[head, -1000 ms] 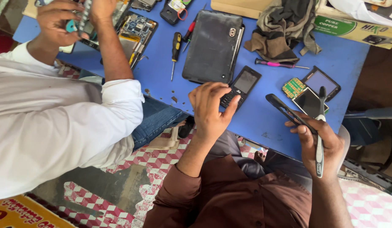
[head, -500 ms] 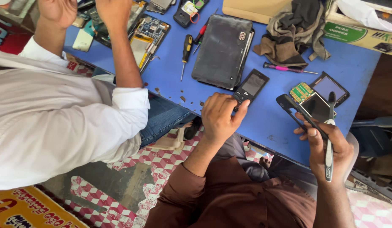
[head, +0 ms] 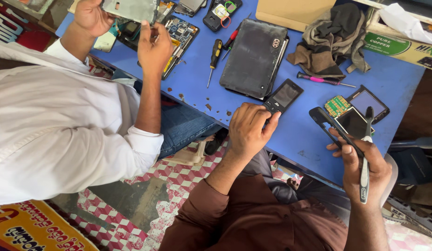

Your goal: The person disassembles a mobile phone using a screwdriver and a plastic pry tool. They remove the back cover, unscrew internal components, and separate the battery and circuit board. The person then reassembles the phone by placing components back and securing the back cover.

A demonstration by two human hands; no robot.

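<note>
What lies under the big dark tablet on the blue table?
Under the tablet a second flat slab peeks out along its right edge, resting on the blue table. The tablet covers the rest, so what the slab is cannot be told.

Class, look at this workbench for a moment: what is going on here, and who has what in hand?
The person's left hand rests on a black keypad phone at the blue table's edge. Their right hand holds a black phone frame and a toothbrush. Beside them, a co-worker in a white shirt holds up a grey phone panel with both hands. Screwdrivers and opened phones lie around.
</note>
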